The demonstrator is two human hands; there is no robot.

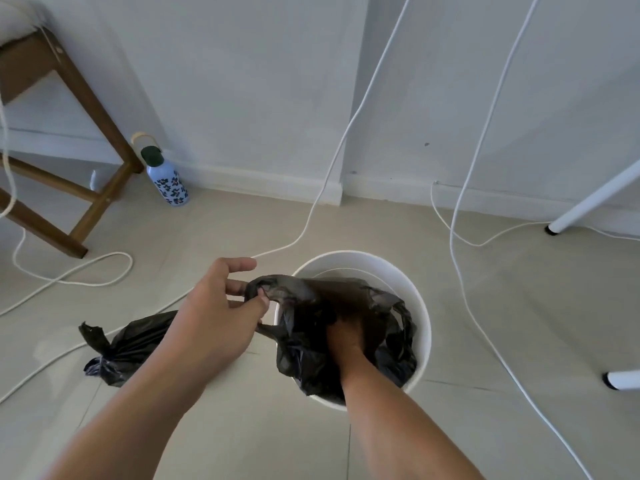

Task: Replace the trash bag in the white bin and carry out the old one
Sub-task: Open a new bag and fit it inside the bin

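The round white bin [420, 317] stands on the tiled floor in front of me. A thin black bag [304, 299] is bunched in its mouth. My left hand [221, 306] pinches the bag's edge at the bin's left rim, index finger held straight. My right hand [346, 337] is pushed down inside the bag, seen only dimly through the plastic, so its fingers are hidden. A knotted, full black bag [117, 351] lies on the floor to the bin's left, partly behind my left forearm.
White cables [322, 188] trail down the wall and across the floor around the bin. A blue flowered bottle [168, 181] stands by the skirting next to a wooden stool leg [100, 199]. White furniture legs [588, 202] sit at the right.
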